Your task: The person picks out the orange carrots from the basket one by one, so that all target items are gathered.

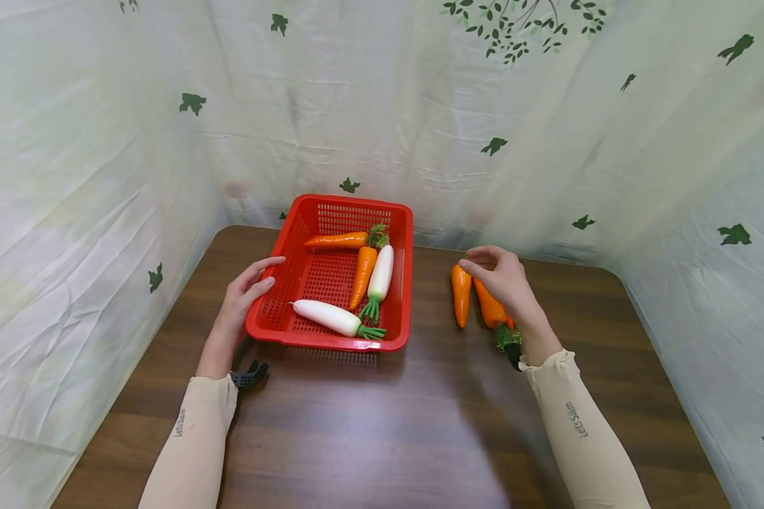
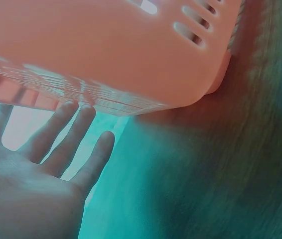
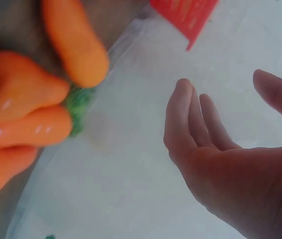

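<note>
A red basket [image 1: 331, 343] stands on the table, left of centre in the head view. Two carrots [image 1: 363, 277] and two white radishes [image 1: 326, 315] lie inside it. Beside the basket's left rim is my left hand [image 1: 240, 295], fingers straight and spread, close to its outer wall [image 2: 116, 50]; whether the fingertips touch it I cannot tell. My right hand [image 1: 504, 281] hovers over a group of carrots [image 1: 461, 295] on the right, thumb and fingers apart. Nothing is between them in the right wrist view, where several carrots [image 3: 26, 124] show to the left. In the head view this hand partly covers the group.
Brown wooden table [image 1: 369, 438] lies under everything. A pale curtain [image 1: 369, 106] with green leaf prints surrounds the table at the back and sides. Black straps [image 1: 251, 374] sit at the wrists.
</note>
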Demonstrator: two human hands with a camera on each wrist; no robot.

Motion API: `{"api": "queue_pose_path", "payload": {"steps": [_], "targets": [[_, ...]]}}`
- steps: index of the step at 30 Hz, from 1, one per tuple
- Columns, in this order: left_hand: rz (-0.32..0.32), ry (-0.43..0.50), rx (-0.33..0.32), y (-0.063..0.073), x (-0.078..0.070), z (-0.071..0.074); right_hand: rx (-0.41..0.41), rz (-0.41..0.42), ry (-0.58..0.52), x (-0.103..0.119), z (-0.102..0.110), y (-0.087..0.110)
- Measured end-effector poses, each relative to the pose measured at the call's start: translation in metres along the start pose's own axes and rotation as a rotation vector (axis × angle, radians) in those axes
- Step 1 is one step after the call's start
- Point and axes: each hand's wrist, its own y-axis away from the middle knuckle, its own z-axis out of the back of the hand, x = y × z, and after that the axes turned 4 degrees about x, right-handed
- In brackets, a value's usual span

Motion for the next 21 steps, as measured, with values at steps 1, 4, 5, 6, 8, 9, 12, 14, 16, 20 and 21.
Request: {"api": "queue_pose_path", "payload": {"steps": [1, 4, 5, 6, 8, 9, 12, 14, 16, 20, 21], "targets": [[0.000, -0.001, -0.001, 0.000, 0.000, 0.000, 0.003, 0.005, -0.011, 0.003, -0.003, -0.002], [0.002, -0.003, -0.001, 0.001, 0.000, -0.001, 0.015, 0.008, -0.030, 0.013, -0.013, -0.008], [0.004, -0.004, -0.001, 0.001, -0.001, -0.001, 0.021, 0.012, -0.034, 0.016, -0.016, -0.010], [0.006, -0.004, -0.001, 0.000, -0.001, -0.001, 0.028, 0.018, -0.036, 0.020, -0.019, -0.012], [0.008, -0.006, -0.002, 0.000, -0.002, -0.001, 0.044, 0.020, -0.038, 0.028, -0.024, -0.017], [0.008, -0.008, -0.002, 0.000, -0.002, -0.001, 0.051, 0.021, -0.033, 0.032, -0.026, -0.019], [0.010, -0.012, -0.005, 0.000, -0.002, 0.000, 0.060, 0.022, -0.013, 0.044, -0.034, -0.027], [0.011, -0.014, -0.004, 0.000, -0.002, -0.001, 0.066, 0.020, -0.003, 0.050, -0.038, -0.031], [0.011, -0.014, -0.002, 0.000, -0.002, -0.001, 0.070, 0.011, 0.000, 0.056, -0.043, -0.034], [0.008, -0.012, -0.002, 0.000, -0.001, 0.000, 0.085, -0.003, 0.001, 0.067, -0.052, -0.041], [0.008, -0.011, -0.003, 0.000, -0.002, 0.000, 0.092, -0.010, 0.001, 0.069, -0.054, -0.043]]}}
